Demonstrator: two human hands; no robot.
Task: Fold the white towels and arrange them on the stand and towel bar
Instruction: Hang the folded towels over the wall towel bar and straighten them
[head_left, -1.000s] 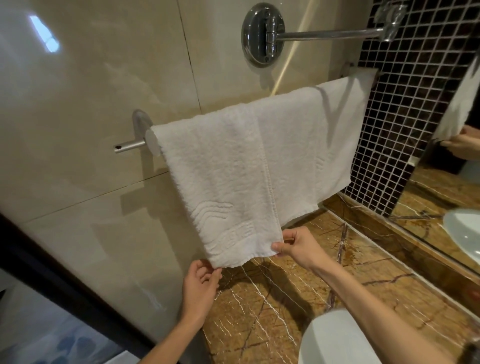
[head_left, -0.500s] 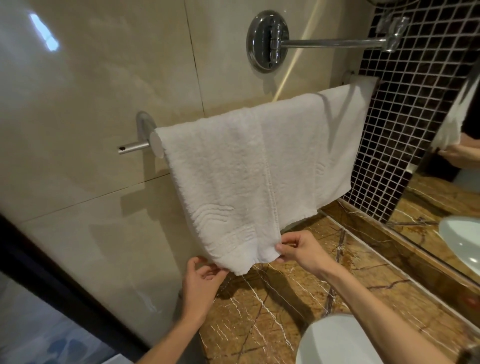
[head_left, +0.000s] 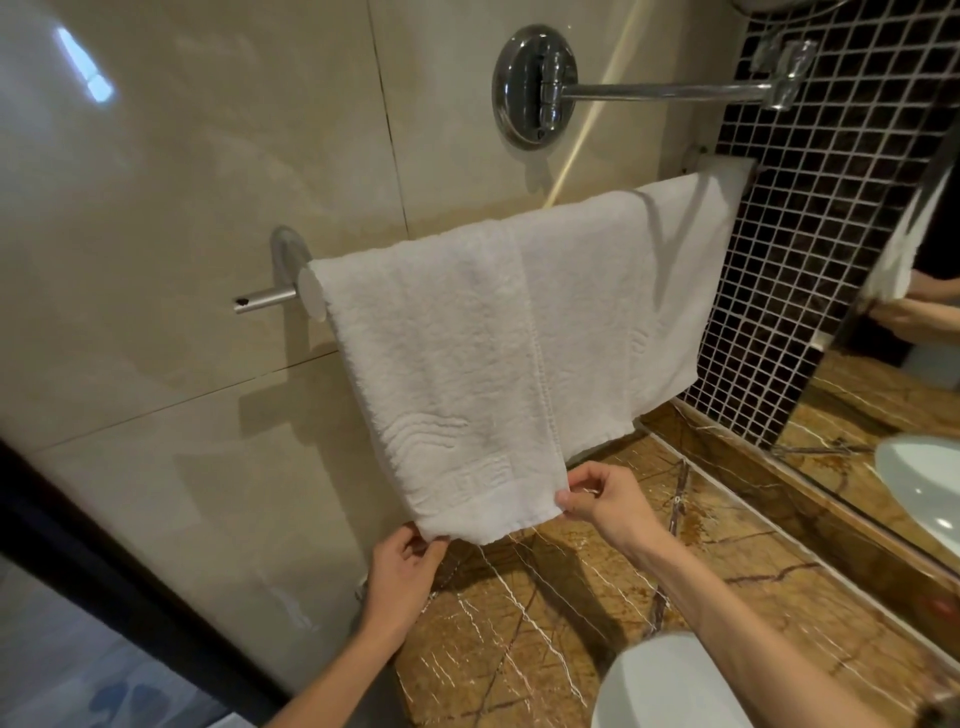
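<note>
Two white towels hang side by side over the chrome towel bar (head_left: 262, 300) on the beige tiled wall. The nearer, left towel (head_left: 447, 374) has an embossed wave pattern near its hem and overlaps the right towel (head_left: 634, 291). My left hand (head_left: 402, 577) pinches the left bottom corner of the near towel. My right hand (head_left: 605, 501) pinches its right bottom corner. Most of the bar is hidden under the towels.
A brown marble counter (head_left: 545, 623) lies below, with a white basin (head_left: 670, 686) at the bottom edge. A chrome swing arm (head_left: 540, 85) juts from the wall above the towels. Dark mosaic tile (head_left: 821, 260) and a mirror (head_left: 914, 364) stand at the right.
The view shifted slightly downward. Both hands stay at the near towel's bottom corners, holding its hem a little more evenly.
</note>
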